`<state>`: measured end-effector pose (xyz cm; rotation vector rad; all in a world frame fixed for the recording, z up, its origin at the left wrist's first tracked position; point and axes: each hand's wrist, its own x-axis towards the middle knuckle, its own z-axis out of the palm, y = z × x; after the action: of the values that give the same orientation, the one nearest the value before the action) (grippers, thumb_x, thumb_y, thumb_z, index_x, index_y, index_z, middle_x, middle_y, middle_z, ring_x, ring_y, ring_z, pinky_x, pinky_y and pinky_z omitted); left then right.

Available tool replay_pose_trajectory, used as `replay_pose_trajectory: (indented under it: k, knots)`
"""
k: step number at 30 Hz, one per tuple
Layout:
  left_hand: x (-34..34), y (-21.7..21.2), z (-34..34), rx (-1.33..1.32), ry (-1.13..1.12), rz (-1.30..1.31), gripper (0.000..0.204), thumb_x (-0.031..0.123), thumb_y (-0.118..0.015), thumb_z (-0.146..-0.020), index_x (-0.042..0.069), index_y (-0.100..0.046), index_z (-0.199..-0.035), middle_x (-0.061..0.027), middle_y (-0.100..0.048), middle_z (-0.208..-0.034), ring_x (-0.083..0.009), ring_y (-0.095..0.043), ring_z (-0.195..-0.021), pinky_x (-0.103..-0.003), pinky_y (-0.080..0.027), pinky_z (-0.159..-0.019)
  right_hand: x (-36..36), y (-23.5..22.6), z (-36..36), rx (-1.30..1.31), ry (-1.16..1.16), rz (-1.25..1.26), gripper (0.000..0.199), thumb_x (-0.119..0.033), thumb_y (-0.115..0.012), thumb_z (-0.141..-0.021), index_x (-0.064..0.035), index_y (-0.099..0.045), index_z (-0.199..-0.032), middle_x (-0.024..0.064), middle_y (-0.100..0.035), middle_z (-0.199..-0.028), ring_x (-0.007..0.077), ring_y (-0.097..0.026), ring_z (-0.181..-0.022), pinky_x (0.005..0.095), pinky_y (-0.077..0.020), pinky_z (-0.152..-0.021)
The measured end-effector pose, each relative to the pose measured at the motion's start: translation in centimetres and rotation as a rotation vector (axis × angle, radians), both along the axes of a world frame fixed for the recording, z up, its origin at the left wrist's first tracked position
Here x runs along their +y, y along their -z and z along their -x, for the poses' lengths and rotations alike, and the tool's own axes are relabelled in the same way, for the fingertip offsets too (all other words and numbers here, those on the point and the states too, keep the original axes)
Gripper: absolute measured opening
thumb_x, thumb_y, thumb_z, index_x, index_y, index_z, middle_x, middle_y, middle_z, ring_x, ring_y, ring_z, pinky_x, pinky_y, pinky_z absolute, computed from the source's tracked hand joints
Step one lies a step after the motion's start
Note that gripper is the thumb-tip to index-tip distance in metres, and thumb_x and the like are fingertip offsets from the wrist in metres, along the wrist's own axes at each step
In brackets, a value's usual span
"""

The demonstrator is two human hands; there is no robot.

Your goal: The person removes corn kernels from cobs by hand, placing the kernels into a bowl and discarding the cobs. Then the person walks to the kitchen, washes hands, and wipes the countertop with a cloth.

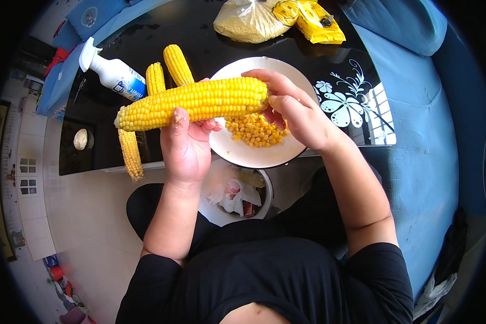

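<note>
A glossy black worktop (146,38) with a white flower pattern (340,105) reflects daylight. Blue upholstered seating (426,146) curves along the right. Pale floor tiles (86,216) spread below, a white waste bin (221,213) underneath.

Yellow packet (314,21), clear bag (248,20), white spray bottle (113,73)

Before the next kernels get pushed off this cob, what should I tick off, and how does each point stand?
1. Left hand has a firm grip on the corn cob: ok.
2. Right hand sits at the cob's end: ok.
3. White plate lies under that end: ok.
4. Loose kernels are on the plate: ok.
5. Spare cobs lie apart from the hands: ok.
6. Whether this cob's far side is stripped: cannot tell.
</note>
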<state>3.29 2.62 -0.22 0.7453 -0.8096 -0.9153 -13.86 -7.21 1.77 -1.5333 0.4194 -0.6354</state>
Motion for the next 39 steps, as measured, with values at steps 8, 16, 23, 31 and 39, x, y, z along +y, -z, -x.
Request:
replay_pose_trajectory:
  k: [8, 16, 23, 31, 39]
  knots:
    - [-0.1, 0.0, 0.0, -0.006, 0.008, 0.018, 0.046, 0.036, -0.050, -0.087, 0.005, -0.042, -0.120, -0.0155, -0.048, -0.121, -0.0137, -0.054, -0.083, -0.027, -0.046, -0.069, 0.1, 0.3, -0.5, 0.018, 0.051, 0.068, 0.043, -0.017, -0.031, -0.081, -0.0100, -0.041, -0.123, 0.0042, -0.048, -0.098, 0.0068, -0.042, -0.071, 0.0194, -0.0362, -0.062]
    - [0.0, 0.2, -0.1, -0.003, -0.003, 0.005, 0.049, 0.037, -0.052, -0.086, 0.005, -0.040, -0.121, -0.0166, -0.047, -0.122, -0.0167, -0.055, -0.089, -0.028, -0.047, -0.070, 0.2, -0.4, -0.2, 0.042, 0.033, -0.056, 0.044, -0.017, -0.031, -0.081, -0.0097, -0.041, -0.124, 0.0041, -0.048, -0.102, 0.0063, -0.042, -0.073, 0.0188, -0.0360, -0.063]
    - [0.1, 0.1, -0.1, -0.013, 0.008, 0.006, 0.050, 0.036, -0.053, -0.085, 0.005, -0.040, -0.122, -0.0167, -0.046, -0.123, -0.0168, -0.055, -0.091, -0.028, -0.047, -0.071, 0.3, -0.5, -0.4, 0.036, 0.049, -0.060, 0.043, -0.018, -0.030, -0.083, -0.0070, -0.042, -0.123, 0.0040, -0.050, -0.101, 0.0052, -0.044, -0.071, 0.0197, -0.0374, -0.060]
    - [0.1, 0.1, 0.0, -0.038, 0.010, 0.022, 0.054, 0.036, -0.053, -0.085, 0.007, -0.034, -0.128, -0.0167, -0.041, -0.128, -0.0174, -0.054, -0.095, -0.028, -0.047, -0.073, 0.3, -0.8, -0.5, 0.002, 0.060, -0.187, 0.045, -0.016, -0.029, -0.080, -0.0052, -0.044, -0.121, 0.0066, -0.052, -0.096, 0.0081, -0.044, -0.063, 0.0186, -0.0360, -0.052]
    - [0.4, 0.1, 0.2, -0.128, 0.013, 0.047, 0.057, 0.036, -0.054, -0.085, 0.009, -0.032, -0.131, -0.0161, -0.036, -0.132, -0.0204, -0.049, -0.108, -0.029, -0.047, -0.081, -0.3, 0.0, -0.4, -0.009, 0.038, -0.222, 0.046, -0.013, -0.030, -0.076, -0.0054, -0.046, -0.118, 0.0077, -0.050, -0.100, 0.0085, -0.043, -0.064, 0.0187, -0.0368, -0.052]
